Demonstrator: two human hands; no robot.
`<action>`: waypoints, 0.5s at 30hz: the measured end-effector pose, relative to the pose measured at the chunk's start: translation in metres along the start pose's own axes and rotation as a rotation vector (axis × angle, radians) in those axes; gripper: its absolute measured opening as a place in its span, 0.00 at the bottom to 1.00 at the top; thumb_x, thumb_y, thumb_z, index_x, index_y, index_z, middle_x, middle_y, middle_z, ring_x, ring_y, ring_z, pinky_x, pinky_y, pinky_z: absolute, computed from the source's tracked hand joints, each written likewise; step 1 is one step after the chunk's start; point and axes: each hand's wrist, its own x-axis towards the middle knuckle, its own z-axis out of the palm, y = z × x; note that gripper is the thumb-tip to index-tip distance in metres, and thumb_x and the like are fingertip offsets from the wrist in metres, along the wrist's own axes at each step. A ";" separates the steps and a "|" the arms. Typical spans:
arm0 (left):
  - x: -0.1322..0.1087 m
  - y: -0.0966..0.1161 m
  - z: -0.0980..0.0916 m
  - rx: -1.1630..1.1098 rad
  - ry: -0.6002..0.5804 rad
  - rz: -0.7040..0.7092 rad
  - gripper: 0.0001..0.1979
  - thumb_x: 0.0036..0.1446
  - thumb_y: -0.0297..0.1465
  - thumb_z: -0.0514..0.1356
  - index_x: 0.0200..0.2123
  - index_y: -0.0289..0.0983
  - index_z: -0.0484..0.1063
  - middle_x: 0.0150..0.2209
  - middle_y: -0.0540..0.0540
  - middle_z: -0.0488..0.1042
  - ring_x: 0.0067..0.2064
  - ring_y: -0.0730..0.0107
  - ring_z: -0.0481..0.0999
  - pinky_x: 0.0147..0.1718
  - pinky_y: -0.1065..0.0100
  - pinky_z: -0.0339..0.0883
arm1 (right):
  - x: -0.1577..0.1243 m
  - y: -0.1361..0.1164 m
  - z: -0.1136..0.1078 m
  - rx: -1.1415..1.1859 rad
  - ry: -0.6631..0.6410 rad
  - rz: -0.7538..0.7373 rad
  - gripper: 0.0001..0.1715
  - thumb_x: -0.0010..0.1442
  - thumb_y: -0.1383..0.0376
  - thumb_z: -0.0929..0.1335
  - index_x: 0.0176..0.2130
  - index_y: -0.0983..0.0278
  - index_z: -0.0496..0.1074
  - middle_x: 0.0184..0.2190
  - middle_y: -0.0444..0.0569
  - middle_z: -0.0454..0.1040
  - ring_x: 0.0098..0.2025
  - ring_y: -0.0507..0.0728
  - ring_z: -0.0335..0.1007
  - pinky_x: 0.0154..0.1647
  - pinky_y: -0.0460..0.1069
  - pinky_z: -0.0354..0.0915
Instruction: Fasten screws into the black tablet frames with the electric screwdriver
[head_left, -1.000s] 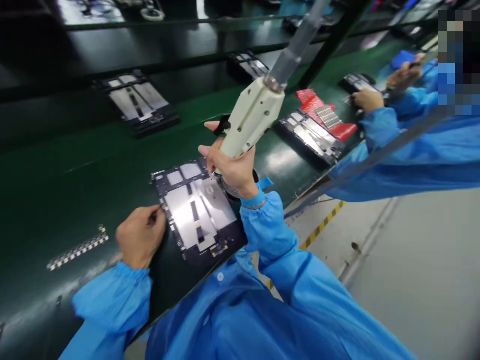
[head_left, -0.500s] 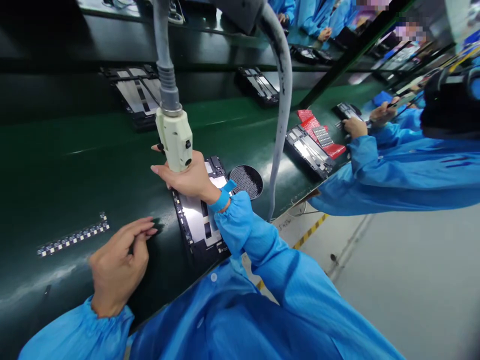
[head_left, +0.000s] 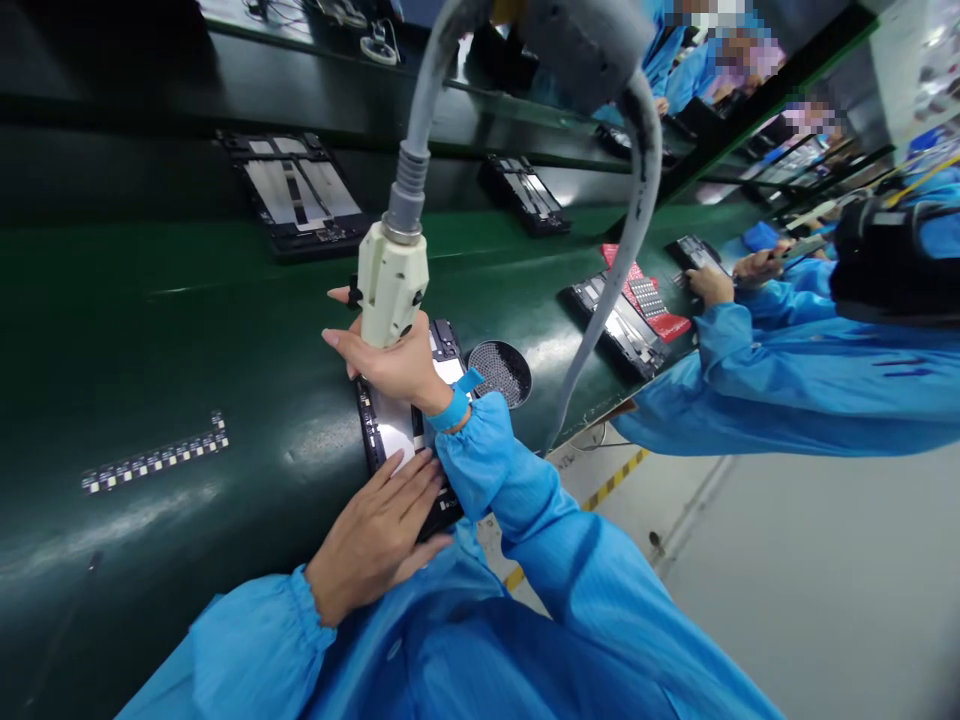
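Note:
My right hand (head_left: 397,362) is wrapped round a cream-coloured power tool (head_left: 391,285), which hangs from a grey hose. Beneath that hand lies an opened tablet-like device (head_left: 392,420) with silver panels and a black frame. My left hand (head_left: 382,525) rests palm down on the lower left part of the device, its fingers stretched out. A round black dish (head_left: 500,374) of small parts stands just right of the device. The tool's tip is hidden behind my right hand.
To the left lies a strip of small chips (head_left: 156,460). More opened devices (head_left: 306,190) lie at the back. On the right, a co-worker's hands (head_left: 711,285) are near another device, beside red wrap (head_left: 667,325). The grey hose (head_left: 637,210) arches overhead.
My left hand has moved right from the bench onto the device, and its fingers have spread. My right hand and the tool appear slightly farther right in the view.

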 end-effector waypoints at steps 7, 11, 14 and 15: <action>-0.007 0.002 0.010 0.066 -0.036 0.001 0.21 0.68 0.36 0.55 0.54 0.25 0.70 0.56 0.36 0.74 0.62 0.51 0.69 0.66 0.48 0.58 | -0.001 0.001 0.009 0.038 -0.040 -0.043 0.16 0.52 0.55 0.76 0.33 0.61 0.72 0.21 0.42 0.71 0.40 0.58 0.77 0.48 0.53 0.75; -0.005 0.002 0.008 0.064 -0.024 0.000 0.19 0.68 0.36 0.54 0.53 0.26 0.71 0.55 0.37 0.74 0.62 0.52 0.69 0.65 0.49 0.58 | 0.001 0.003 0.011 -0.011 -0.036 0.001 0.16 0.51 0.56 0.77 0.33 0.61 0.72 0.23 0.42 0.73 0.41 0.58 0.77 0.48 0.53 0.75; -0.004 0.002 0.008 0.058 -0.024 -0.008 0.19 0.68 0.35 0.53 0.53 0.27 0.71 0.55 0.37 0.75 0.62 0.52 0.69 0.65 0.49 0.57 | 0.001 0.002 0.011 -0.028 -0.036 0.011 0.16 0.51 0.56 0.77 0.31 0.61 0.71 0.24 0.43 0.74 0.41 0.57 0.77 0.47 0.51 0.75; -0.004 0.002 0.008 0.057 -0.022 -0.007 0.19 0.68 0.35 0.53 0.53 0.27 0.71 0.55 0.37 0.75 0.62 0.52 0.69 0.65 0.49 0.57 | 0.000 0.002 0.011 -0.032 -0.037 0.016 0.15 0.51 0.56 0.76 0.31 0.61 0.71 0.24 0.43 0.73 0.39 0.57 0.77 0.46 0.51 0.75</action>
